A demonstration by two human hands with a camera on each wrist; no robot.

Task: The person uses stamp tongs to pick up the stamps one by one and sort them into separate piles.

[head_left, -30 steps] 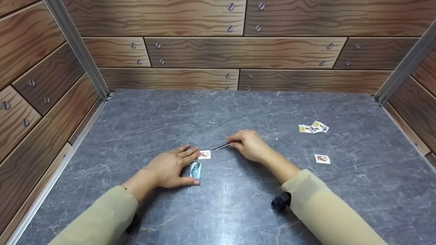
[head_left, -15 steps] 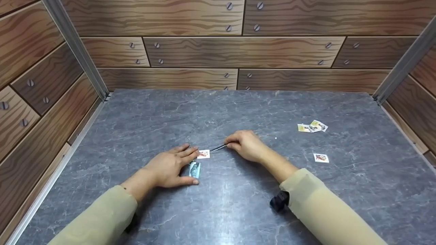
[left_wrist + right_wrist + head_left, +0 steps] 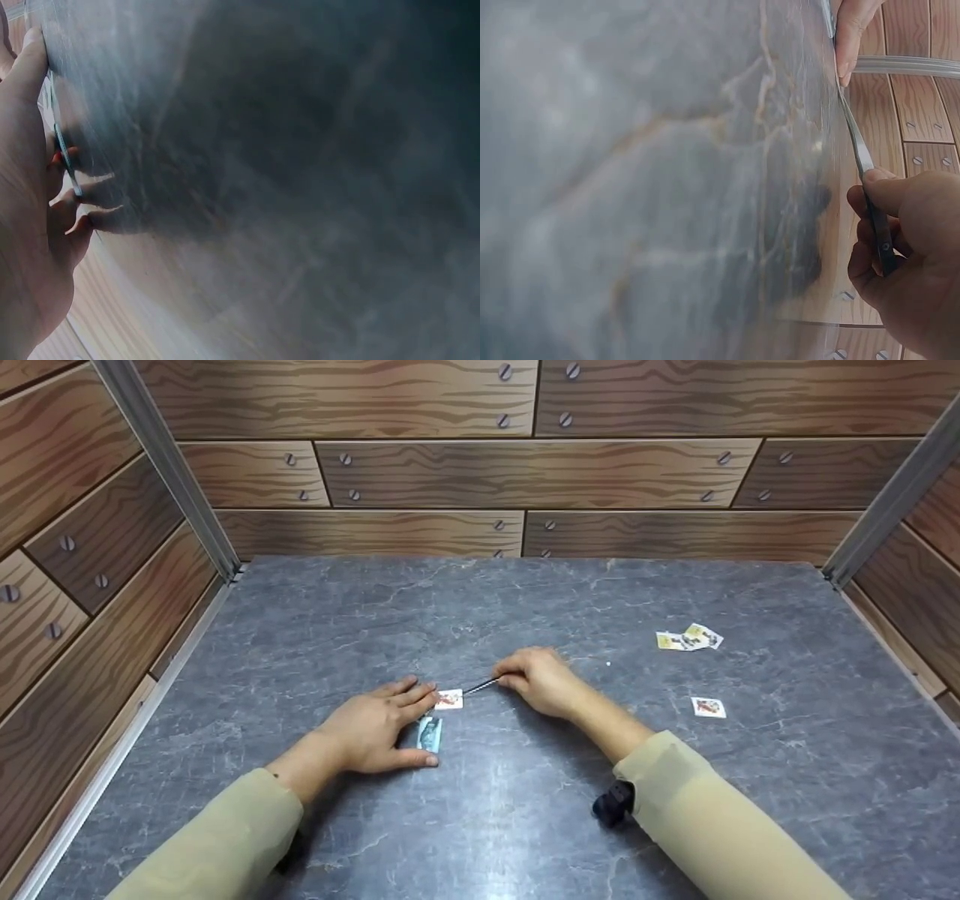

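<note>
My left hand [image 3: 373,727] lies spread on the table, its fingertips at the left edge of a small white stamp-like paper [image 3: 449,699] with a red figure. Between its thumb and fingers lies a blue-green stamp-like paper [image 3: 430,735], partly covered by the hand. In the left wrist view, the left hand [image 3: 34,180] shows along the left edge. With thumb and fingers, my right hand [image 3: 546,681] holds slim metal tweezers [image 3: 480,686], whose tip meets the right edge of the red-figured paper. In the right wrist view the tweezers [image 3: 859,142] taper from a dark handle.
Another red-figured paper [image 3: 708,707] lies to the right on the grey marbled table [image 3: 360,615]. Beyond it, yellow-and-white papers [image 3: 690,639] overlap. A tiny white speck [image 3: 608,664] lies right of my right hand. Wood-patterned walls [image 3: 525,472] enclose the back and sides.
The tweezer tip has shifted slightly left and down to the red-figured paper's right edge. My left hand stays in place, and the papers lie as before.
</note>
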